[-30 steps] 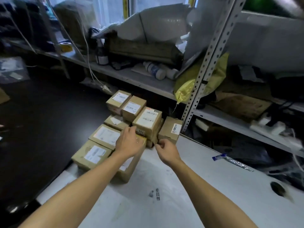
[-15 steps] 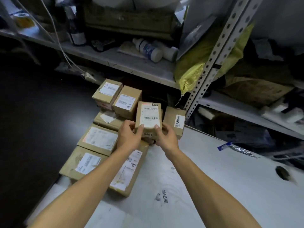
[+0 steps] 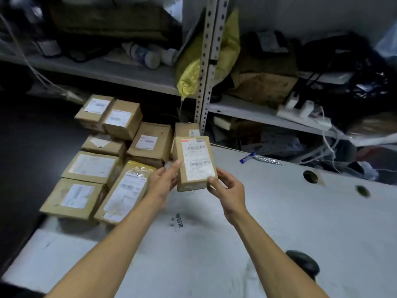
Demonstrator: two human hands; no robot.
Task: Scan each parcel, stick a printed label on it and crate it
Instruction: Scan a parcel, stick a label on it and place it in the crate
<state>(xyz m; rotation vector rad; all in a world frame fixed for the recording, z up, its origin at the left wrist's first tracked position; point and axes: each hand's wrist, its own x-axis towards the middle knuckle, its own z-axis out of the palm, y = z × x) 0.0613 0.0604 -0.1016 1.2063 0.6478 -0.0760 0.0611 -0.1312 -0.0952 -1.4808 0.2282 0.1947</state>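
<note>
1. Far left on the white table (image 3: pixel 279 222) is my pile of cardboard parcels (image 3: pixel 92 166), all packed tight against each other, most with a white shipping label on top. The ones at the back sit in a stack, a bit higher than the front ones.
2. Nearest the pile's right edge is a long parcel with yellow tape (image 3: pixel 123 190) on its far end, lying flat just beside my left wrist.
3. My left hand (image 3: pixel 164 179) is wrapped around the left side of a small parcel (image 3: pixel 194 163), fingers underneath, thumb up along the edge.
4. That small parcel is up in the air over the table, just right of the pile, label side facing me, with barcodes on the label. Print's too blurry to read tbh.
5. My right hand (image 3: pixel 227 189) pinches its lower right corner, thumb on top and the rest curled under.
6. Further right there's a little blue and silver wrapper (image 3: pixel 261 159) near the table's back edge, well apart from the parcel.
7. Then two round holes in the table, and a dark rounded thing (image 3: pixel 303 264) at the bottom right by my forearm. Can't tell what it is.
</note>
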